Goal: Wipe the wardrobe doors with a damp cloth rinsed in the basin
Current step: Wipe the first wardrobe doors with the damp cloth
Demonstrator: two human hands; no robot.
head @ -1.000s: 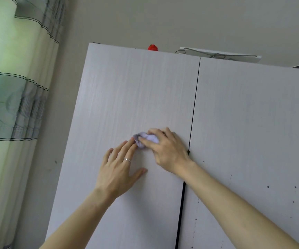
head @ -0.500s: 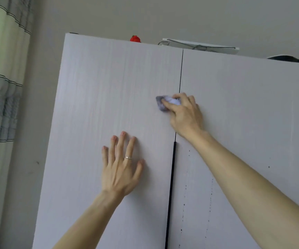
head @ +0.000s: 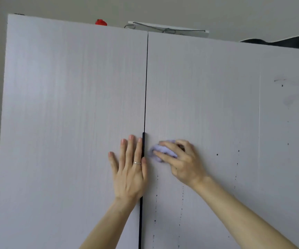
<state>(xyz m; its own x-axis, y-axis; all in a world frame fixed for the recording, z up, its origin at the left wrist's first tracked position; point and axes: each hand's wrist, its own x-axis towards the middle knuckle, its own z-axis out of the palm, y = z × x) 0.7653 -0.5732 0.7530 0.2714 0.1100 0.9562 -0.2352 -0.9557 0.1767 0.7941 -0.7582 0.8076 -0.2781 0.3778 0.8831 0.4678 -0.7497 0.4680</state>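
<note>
- Tracking the right hand [head: 184, 164]: it is dropping from up at the seam half a second ago to lower on the right door [head: 208, 96]. Its fingers are curling round the lilac cloth [head: 160, 152] and pressing it on the panel just beside the black handle strip [head: 143, 141].
- The left hand [head: 129, 173] is sliding rightward too. It is lying flat on the left door [head: 73, 123], fingers straight and holding nothing, with the ring finger against the strip.
- I'm reading this as the wiping crossing onto the right door, where the dark specks [head: 217, 154] are sitting, so I'm judging that a good share of the job is remaining.
- Counting now: two hands, one cloth, one ring [head: 137, 162], and two doors meeting at one seam. A faint vertical line further right may be marking a third panel; I cannot tell.
- On top I'm counting one red object [head: 101, 22] and one wire hanger [head: 166, 30] lying on one white board [head: 204, 34]. The basin is not showing.
</note>
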